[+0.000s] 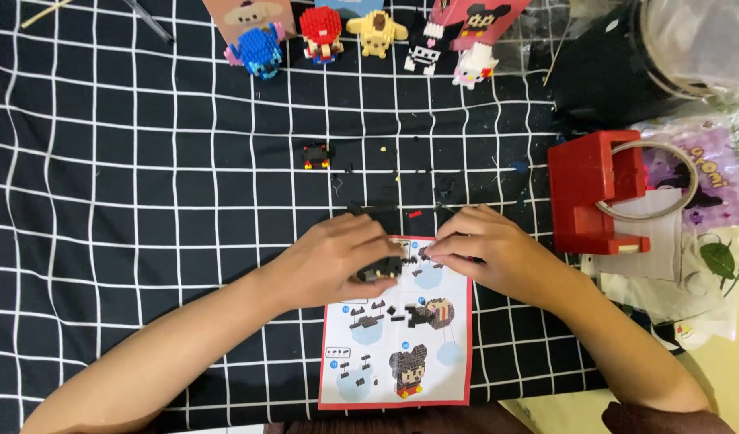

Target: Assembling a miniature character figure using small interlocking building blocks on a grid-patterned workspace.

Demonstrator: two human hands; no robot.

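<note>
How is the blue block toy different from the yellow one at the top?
The blue figure has ears sticking out sideways; the yellow figure has floppy ears hanging down. The blue one stands further left, the yellow one nearer the middle. Both are small brick-built characters standing upright on the checked cloth.

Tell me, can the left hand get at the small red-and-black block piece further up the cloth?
Probably yes. The small block piece sits alone on the cloth, apart from the left hand, with nothing between them.
</note>
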